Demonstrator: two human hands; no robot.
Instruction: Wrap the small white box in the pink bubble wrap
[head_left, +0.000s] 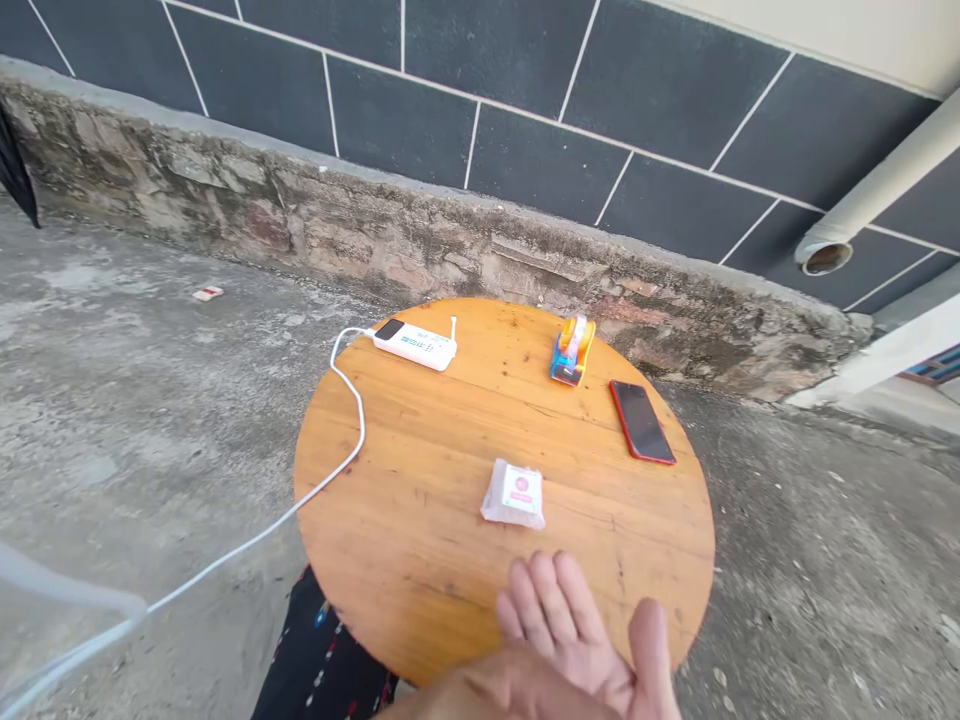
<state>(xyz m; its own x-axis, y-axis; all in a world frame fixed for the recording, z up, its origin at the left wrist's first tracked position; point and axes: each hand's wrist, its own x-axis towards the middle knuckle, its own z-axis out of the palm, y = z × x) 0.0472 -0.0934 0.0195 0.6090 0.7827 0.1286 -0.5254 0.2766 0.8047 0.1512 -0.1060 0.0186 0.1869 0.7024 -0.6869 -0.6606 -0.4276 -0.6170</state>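
My right hand (570,625) is palm up over the near edge of the round wooden table (420,480), its fingers stretched forward and its thumb out to the right. It appears to hold nothing. My left hand (502,685) lies across the lower part of that palm, back upward, with its fingers cut off or hidden at the bottom edge. Just beyond my right fingertips sits a small package (515,495), a white label with a pink print on pale pink wrapping. Neither hand touches it.
A white power bank-like device (415,344) with a white cable (358,400) lies at the table's back left. An orange and blue tape dispenser (572,352) stands at the back right, near a red-edged phone (642,422). Behind runs a stone-based wall (360,225) with a pipe (870,195).
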